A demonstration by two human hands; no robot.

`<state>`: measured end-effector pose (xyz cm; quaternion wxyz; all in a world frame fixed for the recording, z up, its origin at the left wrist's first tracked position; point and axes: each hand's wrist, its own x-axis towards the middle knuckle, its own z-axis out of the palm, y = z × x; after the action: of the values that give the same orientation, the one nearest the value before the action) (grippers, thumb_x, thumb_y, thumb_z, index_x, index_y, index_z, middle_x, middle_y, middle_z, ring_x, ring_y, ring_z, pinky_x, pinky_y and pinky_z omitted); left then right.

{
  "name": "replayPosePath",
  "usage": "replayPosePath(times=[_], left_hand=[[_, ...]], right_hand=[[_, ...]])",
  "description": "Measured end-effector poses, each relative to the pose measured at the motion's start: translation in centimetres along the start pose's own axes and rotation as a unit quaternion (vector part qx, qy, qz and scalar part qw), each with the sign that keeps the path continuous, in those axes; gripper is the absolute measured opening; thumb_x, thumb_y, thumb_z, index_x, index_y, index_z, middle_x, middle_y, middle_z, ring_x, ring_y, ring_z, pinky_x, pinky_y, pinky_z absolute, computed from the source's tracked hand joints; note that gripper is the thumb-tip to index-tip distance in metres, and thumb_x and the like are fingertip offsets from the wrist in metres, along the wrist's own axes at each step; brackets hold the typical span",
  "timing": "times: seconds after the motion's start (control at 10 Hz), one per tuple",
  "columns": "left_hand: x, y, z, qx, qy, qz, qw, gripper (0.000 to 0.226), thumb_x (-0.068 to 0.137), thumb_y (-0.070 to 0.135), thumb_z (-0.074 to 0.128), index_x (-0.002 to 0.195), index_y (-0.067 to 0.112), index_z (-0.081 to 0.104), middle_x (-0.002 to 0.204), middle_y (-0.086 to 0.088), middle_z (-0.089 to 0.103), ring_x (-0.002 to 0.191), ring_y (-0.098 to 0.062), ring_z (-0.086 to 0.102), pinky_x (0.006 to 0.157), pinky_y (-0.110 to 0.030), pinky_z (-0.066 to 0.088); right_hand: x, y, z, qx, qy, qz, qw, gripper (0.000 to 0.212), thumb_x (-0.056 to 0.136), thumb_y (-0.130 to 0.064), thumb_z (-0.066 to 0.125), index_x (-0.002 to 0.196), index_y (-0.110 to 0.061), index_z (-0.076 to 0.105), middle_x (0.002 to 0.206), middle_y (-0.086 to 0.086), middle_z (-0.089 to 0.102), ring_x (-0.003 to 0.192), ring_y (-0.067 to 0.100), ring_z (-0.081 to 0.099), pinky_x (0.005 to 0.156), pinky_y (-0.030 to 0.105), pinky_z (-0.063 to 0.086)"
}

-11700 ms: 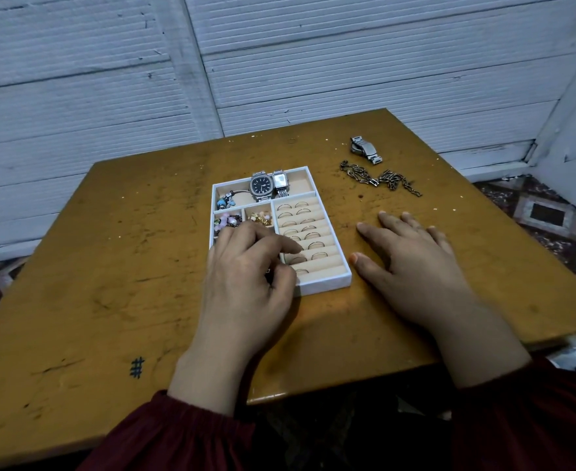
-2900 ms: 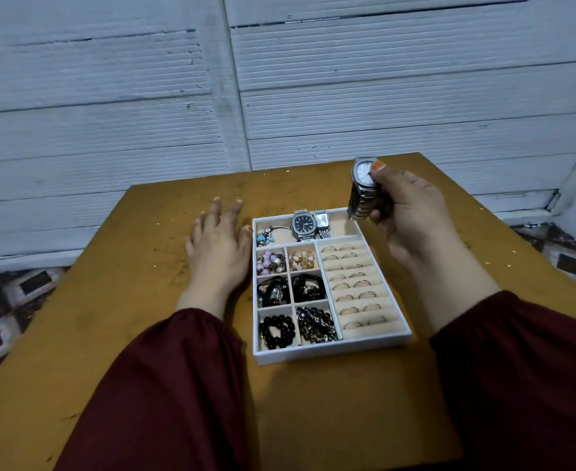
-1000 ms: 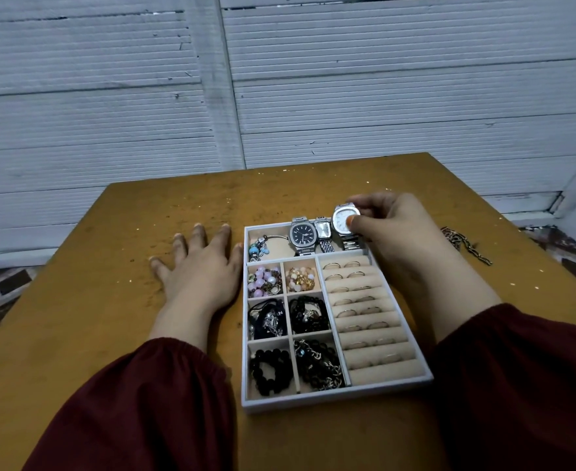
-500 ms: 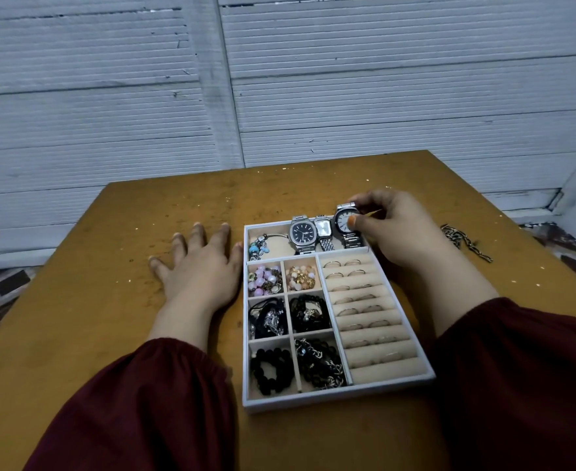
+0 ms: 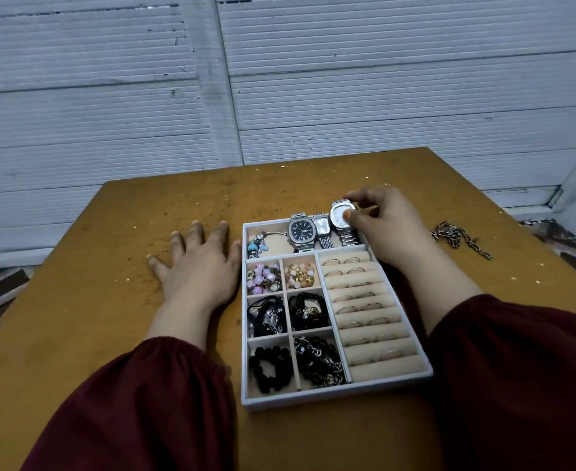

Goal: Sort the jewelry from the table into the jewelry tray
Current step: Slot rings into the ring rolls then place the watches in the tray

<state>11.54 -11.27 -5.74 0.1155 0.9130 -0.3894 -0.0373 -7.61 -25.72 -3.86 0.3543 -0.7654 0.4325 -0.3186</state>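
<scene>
A brown wooden table (image 5: 75,317) fills the lower frame. At its centre sits the white jewelry tray (image 5: 314,396), with beaded bracelets in its left compartments and rings in the padded rows on its right. The left hand (image 5: 198,266) lies flat on the table just left of the tray, fingers spread and holding nothing. The right hand (image 5: 388,229), at the tray's upper right corner, pinches the white-faced watch (image 5: 340,217) between thumb and forefinger. That watch stands in the tray's top compartment beside two other watches (image 5: 302,231). A chain (image 5: 460,237) lies on the table at right, well apart from the tray
</scene>
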Motion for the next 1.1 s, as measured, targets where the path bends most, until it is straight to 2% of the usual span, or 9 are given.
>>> replayPosePath(times=[0.2, 0.3, 0.4, 0.5, 0.6, 0.7, 0.9, 1.0, 1.1], left_hand=[[0.0, 0.0, -0.1, 0.002, -0.003, -0.002, 1.0, 0.053, 0.097, 0.055, 0.023, 0.148, 0.04, 0.02, 0.16, 0.001, 0.006, 0.146, -0.027, 0.0, 0.11, -0.064, -0.002], [0.0, 0.0, 0.0, 0.001, -0.003, -0.003, 1.0, 0.053, 0.097, 0.055, 0.024, 0.148, 0.04, 0.02, 0.16, 0.001, 0.007, 0.146, -0.027, 0.0, 0.11, -0.064, -0.002], [0.0, 0.0, 0.0, 0.002, -0.003, -0.003, 1.0, 0.053, 0.097, 0.055, 0.024, 0.148, 0.04, 0.02, 0.16, 0.001, 0.007, 0.146, -0.027, 0.0, 0.111, -0.064, -0.002], [0.0, 0.0, 0.0, -0.003, -0.001, -0.002, 1.0, 0.053, 0.097, 0.055, 0.024, 0.147, 0.04, 0.021, 0.16, 0.001, 0.007, 0.146, -0.027, 0.0, 0.111, -0.063, -0.002], [0.0, 0.0, 0.0, -0.005, -0.001, -0.002, 1.0, 0.053, 0.097, 0.055, 0.024, 0.147, 0.04, 0.021, 0.16, 0.001, 0.007, 0.146, -0.027, 0.0, 0.111, -0.063, -0.003], [0.0, 0.1, -0.1, -0.006, 0.0, -0.001, 1.0, 0.053, 0.097, 0.055, 0.024, 0.147, 0.04, 0.021, 0.16, 0.001, 0.008, 0.146, -0.027, 0.0, 0.111, -0.063, -0.003], [0.0, 0.0, 0.0, -0.004, 0.001, 0.0, 1.0, 0.053, 0.097, 0.055, 0.024, 0.148, 0.04, 0.021, 0.16, 0.001, 0.007, 0.146, -0.027, 0.0, 0.111, -0.063, -0.003], [0.0, 0.0, 0.0, -0.006, 0.001, 0.001, 1.0, 0.053, 0.097, 0.054, 0.024, 0.148, 0.04, 0.021, 0.16, 0.0, 0.007, 0.146, -0.027, 0.0, 0.11, -0.063, -0.003], [0.0, -0.1, 0.0, -0.004, 0.002, 0.002, 1.0, 0.053, 0.097, 0.055, 0.024, 0.148, 0.04, 0.021, 0.16, 0.0, 0.008, 0.146, -0.028, 0.0, 0.11, -0.064, -0.003]], right_hand=[[0.0, 0.1, -0.3, 0.007, -0.036, 0.016, 0.999, 0.018, 0.089, -0.025, 0.063, 0.107, -0.027, 0.064, 0.09, 0.0, 0.061, 0.076, 0.016, 0.056, 0.074, 0.027, 0.041], [0.0, 0.0, -0.7, 0.01, -0.05, 0.021, 0.998, 0.023, 0.09, -0.023, 0.064, 0.113, -0.021, 0.064, 0.09, -0.004, 0.062, 0.077, 0.01, 0.057, 0.072, 0.022, 0.04], [-0.1, 0.0, -0.9, 0.014, -0.058, 0.02, 0.998, 0.023, 0.09, -0.022, 0.064, 0.113, -0.021, 0.063, 0.081, -0.009, 0.06, 0.069, 0.003, 0.055, 0.063, 0.019, 0.04], [-0.1, 0.1, -0.7, 0.003, -0.043, 0.01, 0.999, 0.024, 0.089, -0.022, 0.065, 0.113, -0.022, 0.064, 0.077, -0.009, 0.059, 0.066, 0.005, 0.055, 0.063, 0.021, 0.039], [-0.2, 0.0, -0.6, -0.01, -0.034, 0.005, 0.999, 0.026, 0.089, -0.023, 0.065, 0.114, -0.023, 0.064, 0.082, -0.007, 0.06, 0.07, 0.009, 0.056, 0.066, 0.021, 0.039], [-0.3, -0.3, -0.8, -0.017, -0.037, 0.004, 0.999, 0.03, 0.09, -0.023, 0.063, 0.12, -0.022, 0.063, 0.098, -0.003, 0.061, 0.084, 0.014, 0.059, 0.075, 0.023, 0.04], [-0.5, -0.6, -1.9, -0.01, -0.087, 0.011, 0.996, 0.048, 0.084, -0.017, 0.068, 0.129, -0.029, 0.055, 0.115, -0.004, 0.055, 0.085, 0.007, 0.06, 0.061, 0.007, 0.042], [-0.5, -0.5, -1.8, -0.012, -0.095, 0.006, 0.995, 0.052, 0.08, -0.014, 0.072, 0.127, -0.031, 0.057, 0.116, -0.004, 0.056, 0.09, 0.01, 0.06, 0.071, 0.019, 0.048], [-0.4, -0.3, -1.4, -0.024, -0.091, 0.005, 0.996, 0.054, 0.075, -0.01, 0.073, 0.122, -0.033, 0.058, 0.113, -0.002, 0.058, 0.099, 0.017, 0.059, 0.087, 0.042, 0.053]])
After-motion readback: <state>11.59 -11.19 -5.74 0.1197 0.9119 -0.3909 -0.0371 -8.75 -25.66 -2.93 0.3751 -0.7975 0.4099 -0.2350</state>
